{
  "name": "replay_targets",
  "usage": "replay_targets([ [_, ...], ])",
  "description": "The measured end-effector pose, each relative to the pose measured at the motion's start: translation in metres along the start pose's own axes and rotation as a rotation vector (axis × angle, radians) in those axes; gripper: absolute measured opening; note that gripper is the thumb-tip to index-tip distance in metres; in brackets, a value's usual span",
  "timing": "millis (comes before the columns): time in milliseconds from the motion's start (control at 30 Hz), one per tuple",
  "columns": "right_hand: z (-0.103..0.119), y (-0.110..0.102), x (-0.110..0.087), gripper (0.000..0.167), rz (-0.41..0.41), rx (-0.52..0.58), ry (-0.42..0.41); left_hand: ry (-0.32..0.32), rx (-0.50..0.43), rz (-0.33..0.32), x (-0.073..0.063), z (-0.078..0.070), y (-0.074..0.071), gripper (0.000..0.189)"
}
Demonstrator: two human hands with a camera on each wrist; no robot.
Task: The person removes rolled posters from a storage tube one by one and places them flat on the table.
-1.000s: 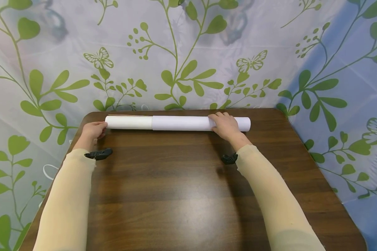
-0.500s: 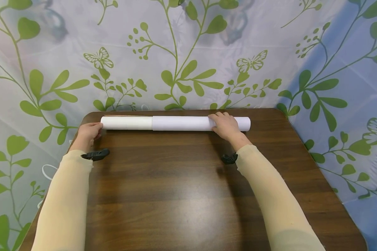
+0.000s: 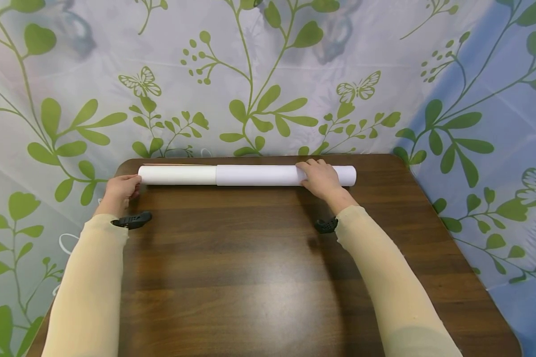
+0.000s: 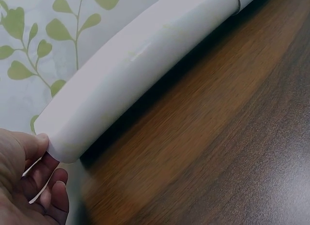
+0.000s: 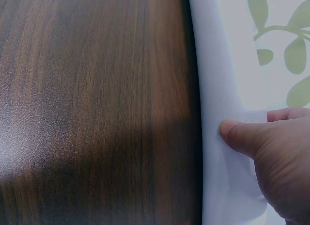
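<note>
Along the table's far edge lies a long white tube in two sections. The narrower, creamier left section, an inner white roll [image 3: 178,175], comes out of a wider bluish-white outer roll [image 3: 259,176]. My left hand [image 3: 121,187] pinches the free left end of the inner roll between thumb and fingers, as the left wrist view shows. Toward the right end, my right hand [image 3: 320,180] grips the outer roll from above. Its thumb [image 5: 237,134] lies across the near side in the right wrist view, while the other fingers are mostly hidden behind it.
A brown wood-grain table [image 3: 232,258] with rounded corners lies beneath. Close behind it hangs a white curtain [image 3: 183,114] printed with green leaves and butterflies, running along both sides too. A thin brownish strip [image 3: 178,164] shows behind the inner roll.
My left hand has moved left with the end of the inner roll, so a longer stretch of it shows outside the outer roll. The right hand and outer roll have stayed in place.
</note>
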State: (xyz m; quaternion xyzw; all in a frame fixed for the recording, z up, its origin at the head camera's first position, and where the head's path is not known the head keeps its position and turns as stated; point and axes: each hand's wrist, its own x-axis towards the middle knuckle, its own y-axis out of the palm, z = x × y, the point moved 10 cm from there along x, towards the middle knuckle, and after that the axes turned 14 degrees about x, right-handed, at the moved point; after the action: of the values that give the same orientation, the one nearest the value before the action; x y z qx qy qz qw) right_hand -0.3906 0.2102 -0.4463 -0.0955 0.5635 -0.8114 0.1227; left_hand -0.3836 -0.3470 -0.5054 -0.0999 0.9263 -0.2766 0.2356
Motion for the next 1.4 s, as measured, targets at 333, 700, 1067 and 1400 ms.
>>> replay_targets([
  [333,0.001,-0.002,-0.001,0.06,-0.014,0.0,-0.012,-0.014,0.001,-0.023,-0.003,0.002,-0.005,0.054],
  [700,0.0,0.0,-0.001,0.06,-0.007,0.0,-0.009,-0.049,-0.053,-0.038,-0.001,0.007,-0.011,0.055],
  [1067,0.002,-0.002,-0.002,0.059,-0.004,0.003,-0.004,-0.077,-0.056,-0.057,-0.003,0.011,-0.018,0.055],
  [1400,0.003,-0.003,-0.003,0.06,0.0,0.003,-0.007,-0.122,-0.119,-0.051,-0.002,0.017,-0.02,0.055],
])
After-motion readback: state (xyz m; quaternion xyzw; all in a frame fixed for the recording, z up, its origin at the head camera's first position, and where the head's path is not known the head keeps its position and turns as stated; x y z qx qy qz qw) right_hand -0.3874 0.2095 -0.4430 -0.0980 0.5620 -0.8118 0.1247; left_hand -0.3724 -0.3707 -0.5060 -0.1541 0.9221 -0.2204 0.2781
